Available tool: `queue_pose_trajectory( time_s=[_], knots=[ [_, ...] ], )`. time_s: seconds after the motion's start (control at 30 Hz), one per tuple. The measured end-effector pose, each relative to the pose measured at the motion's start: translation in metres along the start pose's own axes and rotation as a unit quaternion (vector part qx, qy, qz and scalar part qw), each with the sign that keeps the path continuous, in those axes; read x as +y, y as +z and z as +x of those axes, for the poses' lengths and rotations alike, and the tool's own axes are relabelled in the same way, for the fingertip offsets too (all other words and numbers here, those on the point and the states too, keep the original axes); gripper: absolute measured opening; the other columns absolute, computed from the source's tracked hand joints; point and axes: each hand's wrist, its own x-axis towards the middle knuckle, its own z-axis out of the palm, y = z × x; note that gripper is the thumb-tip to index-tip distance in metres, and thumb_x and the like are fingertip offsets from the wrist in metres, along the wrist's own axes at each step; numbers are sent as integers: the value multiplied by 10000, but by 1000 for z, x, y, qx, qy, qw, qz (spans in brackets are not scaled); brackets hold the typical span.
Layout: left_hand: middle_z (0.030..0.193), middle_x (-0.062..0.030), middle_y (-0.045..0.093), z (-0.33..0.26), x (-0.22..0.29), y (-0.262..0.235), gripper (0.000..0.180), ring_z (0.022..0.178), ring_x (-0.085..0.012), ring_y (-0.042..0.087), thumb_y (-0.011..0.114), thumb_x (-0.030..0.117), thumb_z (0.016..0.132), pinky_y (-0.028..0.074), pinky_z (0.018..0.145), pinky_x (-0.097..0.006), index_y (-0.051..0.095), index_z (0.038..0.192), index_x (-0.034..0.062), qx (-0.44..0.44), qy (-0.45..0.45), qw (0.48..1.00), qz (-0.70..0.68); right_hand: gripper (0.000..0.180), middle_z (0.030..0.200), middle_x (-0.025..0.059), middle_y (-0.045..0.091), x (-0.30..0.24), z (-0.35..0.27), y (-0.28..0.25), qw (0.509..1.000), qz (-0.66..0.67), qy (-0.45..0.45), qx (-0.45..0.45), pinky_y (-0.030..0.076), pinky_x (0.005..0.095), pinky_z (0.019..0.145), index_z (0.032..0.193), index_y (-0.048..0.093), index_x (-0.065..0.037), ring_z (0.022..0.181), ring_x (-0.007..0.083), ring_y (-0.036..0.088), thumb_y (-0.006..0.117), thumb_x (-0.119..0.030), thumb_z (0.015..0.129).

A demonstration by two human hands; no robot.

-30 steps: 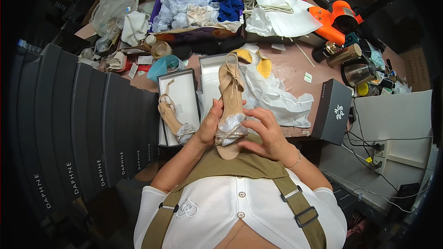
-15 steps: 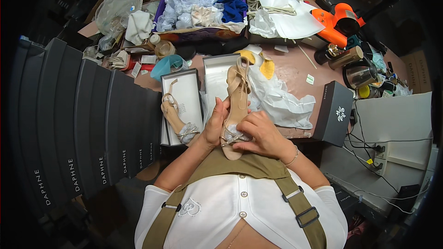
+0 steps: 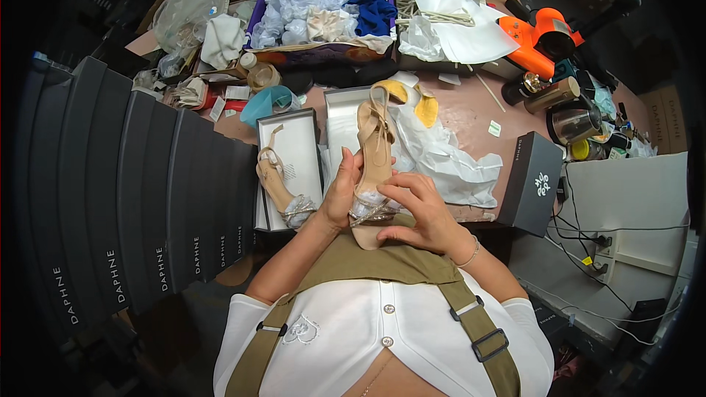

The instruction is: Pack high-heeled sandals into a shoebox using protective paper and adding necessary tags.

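A beige high-heeled sandal (image 3: 377, 156) with glittery toe straps stands nearly upright before my chest, toe toward me. My left hand (image 3: 340, 197) wraps round its left side at mid-sole. Clear or whitish wadding (image 3: 368, 199) sits under the toe straps. My right hand (image 3: 432, 215) is at the shoe's right side, thumb and fingers spread apart, fingertips by the straps and thumb near the toe. A matching sandal (image 3: 276, 187) lies in an open shoe box (image 3: 318, 136) to the left, its glittery toe over the near end.
Stacked dark shoe boxes (image 3: 151, 198) rise on the left. Behind the sandal is another open box (image 3: 342, 114), with white tissue paper (image 3: 460, 165) to its right. A dark box lid (image 3: 527, 180) stands at the table's right edge. An orange heat gun (image 3: 533, 38) and a wadding-filled purple box (image 3: 257, 11) are farther back.
My right thumb and fingers have come off the toe straps and spread apart. The held sandal has turned slightly, with its heel end shifting a little left.
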Motion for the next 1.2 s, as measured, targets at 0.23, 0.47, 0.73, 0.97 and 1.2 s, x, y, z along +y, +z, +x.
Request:
queue_pose_trajectory(
  time_s=[0.23, 0.47, 0.73, 0.97, 1.2],
  knots=[
    [1241, -140, 530, 8, -3, -3, 785, 1106, -213, 564, 196, 655, 932, 465, 959, -358, 353, 1369, 22, -12, -27, 1000, -8, 529, 1111, 135, 569, 18, -2, 12, 997, -24, -24, -62, 364, 397, 972, 1197, 563, -57, 1044, 292, 545, 764, -213, 733],
    [1261, -260, 514, 36, 16, -58, 848, 1094, -384, 577, 237, 701, 897, 518, 866, -500, 339, 1406, 31, -112, -180, 973, -85, 384, 1093, 161, 606, 28, 7, -53, 992, -32, 75, 100, 478, 352, 844, 1119, 598, -31, 1006, 311, 595, 727, -150, 778],
    [1278, -265, 493, 36, -7, -51, 817, 1109, -392, 569, 274, 671, 913, 514, 894, -501, 364, 1378, 6, -97, -158, 964, -191, 274, 890, 95, 598, 17, -8, 9, 993, -37, 101, -47, 478, 384, 715, 964, 628, -38, 816, 291, 592, 694, -255, 810],
    [1194, -174, 560, 25, -12, -46, 781, 1036, -268, 613, 269, 671, 916, 527, 888, -410, 392, 1353, 36, -52, -128, 984, -110, 222, 947, 70, 569, 11, -19, 28, 992, -110, 51, -42, 396, 373, 773, 958, 611, -64, 914, 250, 534, 691, -192, 795],
    [1225, -203, 543, 29, -9, -41, 749, 1071, -301, 598, 254, 631, 941, 495, 934, -429, 383, 1352, 19, -28, -89, 992, -82, 322, 907, 80, 543, 13, -11, 32, 977, -209, -18, 44, 378, 369, 766, 970, 574, -73, 868, 242, 528, 694, -90, 672]
  ],
)
